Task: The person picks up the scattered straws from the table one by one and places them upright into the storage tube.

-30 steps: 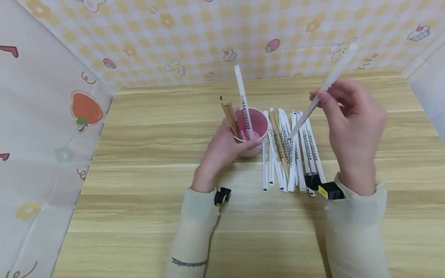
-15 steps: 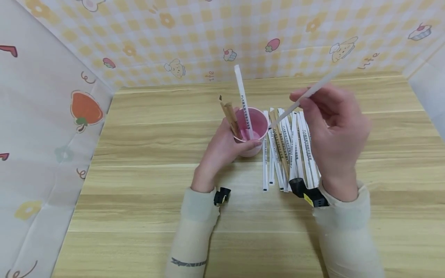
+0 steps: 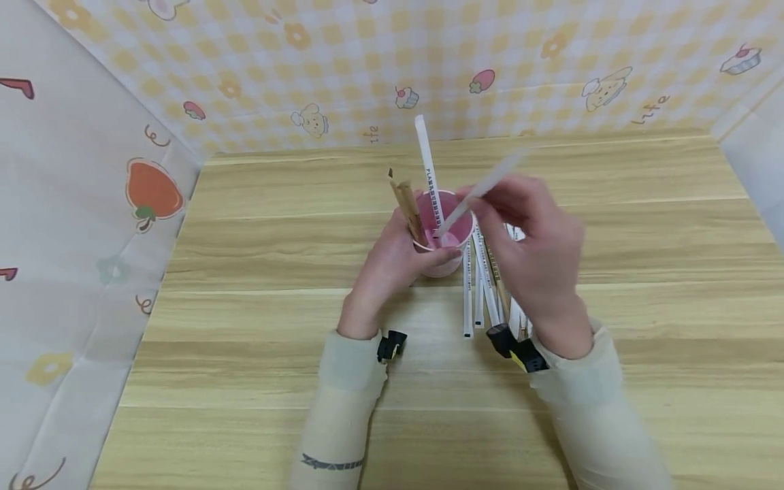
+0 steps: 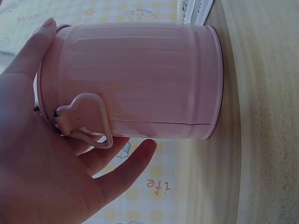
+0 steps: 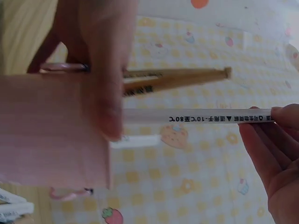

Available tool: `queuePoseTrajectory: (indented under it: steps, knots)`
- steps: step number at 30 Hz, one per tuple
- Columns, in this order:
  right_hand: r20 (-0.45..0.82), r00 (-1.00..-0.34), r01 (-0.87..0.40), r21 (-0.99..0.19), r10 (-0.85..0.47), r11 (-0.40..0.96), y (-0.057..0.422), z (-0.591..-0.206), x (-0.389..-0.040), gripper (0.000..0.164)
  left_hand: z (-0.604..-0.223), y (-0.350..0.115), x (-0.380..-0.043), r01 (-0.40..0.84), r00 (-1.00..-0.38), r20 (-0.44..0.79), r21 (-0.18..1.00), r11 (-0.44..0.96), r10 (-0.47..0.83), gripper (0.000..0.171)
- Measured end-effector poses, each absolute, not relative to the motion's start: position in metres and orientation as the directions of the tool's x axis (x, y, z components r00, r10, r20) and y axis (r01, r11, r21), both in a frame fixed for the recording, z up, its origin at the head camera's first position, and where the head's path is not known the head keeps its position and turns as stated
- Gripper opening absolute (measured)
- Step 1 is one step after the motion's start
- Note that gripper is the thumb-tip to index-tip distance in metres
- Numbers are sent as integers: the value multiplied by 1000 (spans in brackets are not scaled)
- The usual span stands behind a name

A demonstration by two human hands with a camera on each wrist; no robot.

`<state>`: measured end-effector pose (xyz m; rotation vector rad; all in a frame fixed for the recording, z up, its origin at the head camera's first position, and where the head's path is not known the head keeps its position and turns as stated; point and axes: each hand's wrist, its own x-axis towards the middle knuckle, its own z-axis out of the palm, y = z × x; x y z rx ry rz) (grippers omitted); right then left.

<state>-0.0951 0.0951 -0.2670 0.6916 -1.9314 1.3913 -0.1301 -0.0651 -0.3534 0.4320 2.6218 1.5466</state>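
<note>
The left hand (image 3: 401, 248) holds a glossy, ribbed pink pail (image 4: 135, 79) by its rim, upright on a wood-grain table (image 3: 245, 374); the right hand (image 3: 542, 248) pinches a slim white-wrapped straw (image 5: 196, 116), slanted, lower tip at the pail's mouth; inside lean another white straw (image 3: 427, 163) and brown straws (image 3: 407, 207); a light pinch and steeper angle would probably spare the wrapper creases.

Before me a yellow-checked backdrop (image 3: 361, 68) rises behind the wood-grain tabletop (image 3: 257, 258), and to my left I see a white cloth (image 3: 73, 197) printed with a red strawberry (image 3: 154, 187).
</note>
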Motion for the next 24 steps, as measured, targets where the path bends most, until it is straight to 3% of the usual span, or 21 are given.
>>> queuePoseTrajectory:
  steps: [7,17,24]
  knots:
    - [691,-683,-718,-578,-234,387,83,-288,-99,21,-354,-65,-133,283,-942,142,823,493,305,61]
    - [569,-761,-646,-624,-312,439,73,-302,-105,16,-355,-65,-135,265,-949,107,778,569,296,39]
    - [544,-750,-658,-560,-376,503,71,-309,-108,15,-354,-66,-133,303,-941,133,738,603,310,54]
